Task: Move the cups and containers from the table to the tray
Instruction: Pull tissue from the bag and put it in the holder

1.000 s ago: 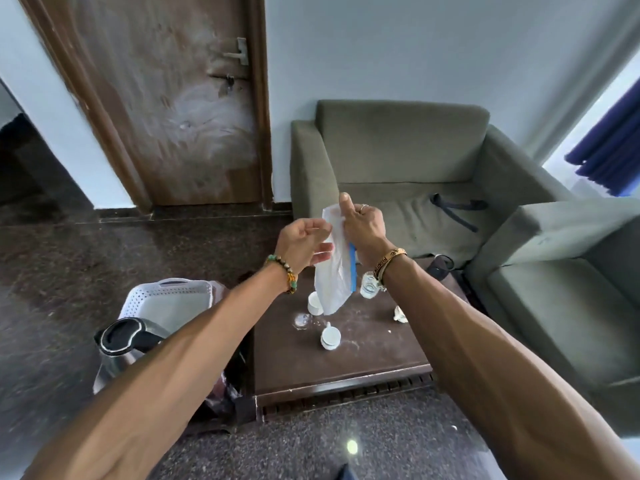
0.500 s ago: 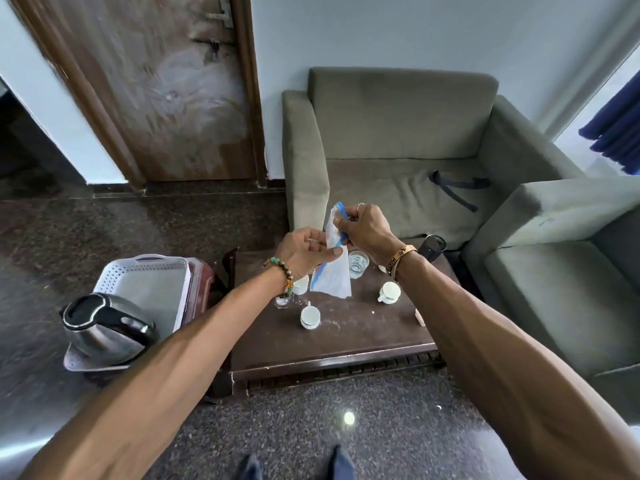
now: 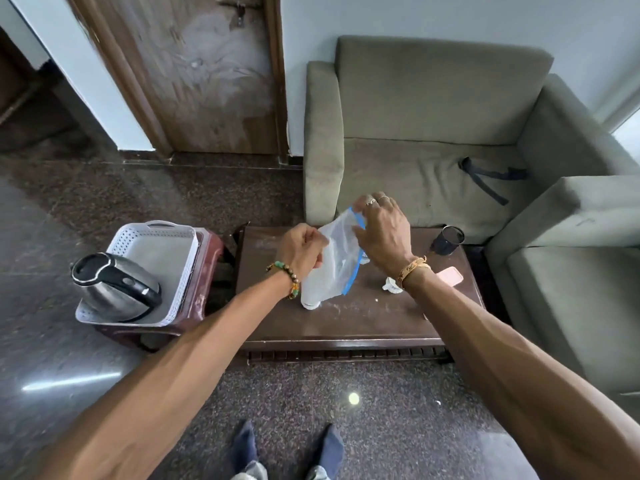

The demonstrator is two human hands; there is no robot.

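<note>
Item: clear bag [image 3: 334,268] with a blue closure strip, held over the table [image 3: 346,323]; left hand [image 3: 302,251] curled, gripping its left edge; right hand [image 3: 384,233] pinching the blue strip at the top between thumb and fingers.

Task goods: one white cup [image 3: 309,304] on the table, touching or just under the bag's lower end; a dark tumbler [image 3: 447,240] at the far right corner; a small white item [image 3: 390,285] half hidden by the right wrist, which we cannot identify; we see no cup in the tray [image 3: 152,242], which sits on a stool [image 3: 207,271] left of the table and carries a kettle [image 3: 116,289].

Hazards, in our judgement: the bag's hanging end may drag across the cup and tip it, since both hands are occupied and the bag hides what stands beneath; the tumbler stands near the table's edge, where a sweeping forearm could knock it off; the kettle fills the tray's near end, so cups set beside it may crowd against it.

Markings: no brand, label or writing legible to us anywhere.
</note>
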